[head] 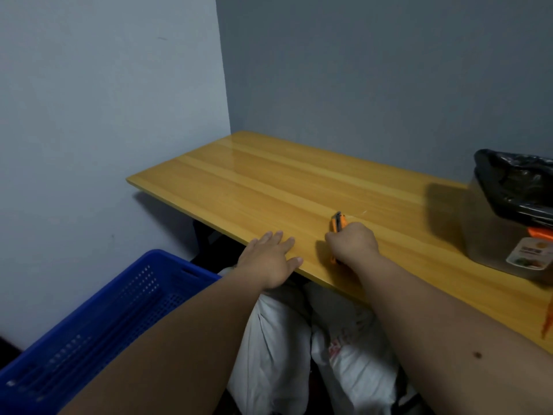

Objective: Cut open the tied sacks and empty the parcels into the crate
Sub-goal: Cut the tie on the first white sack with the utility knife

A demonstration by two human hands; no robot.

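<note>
My right hand (pixel 353 241) grips an orange and black utility knife (pixel 338 222) on the yellow wooden table (pixel 254 181), near its front edge. My left hand (pixel 269 259) rests flat on the table edge with straight fingers, a little left of the knife. White sacks (pixel 275 339) lie on the floor below the table edge, between my forearms, partly hidden by them. A blue perforated plastic crate (pixel 125 301) stands at the lower left beside the sacks; what shows of its inside holds nothing.
A bin lined with a black bag (pixel 508 217) stands on the table at the far right. Grey walls close off the left side and the back. A dark table leg (pixel 200 238) shows under the left end.
</note>
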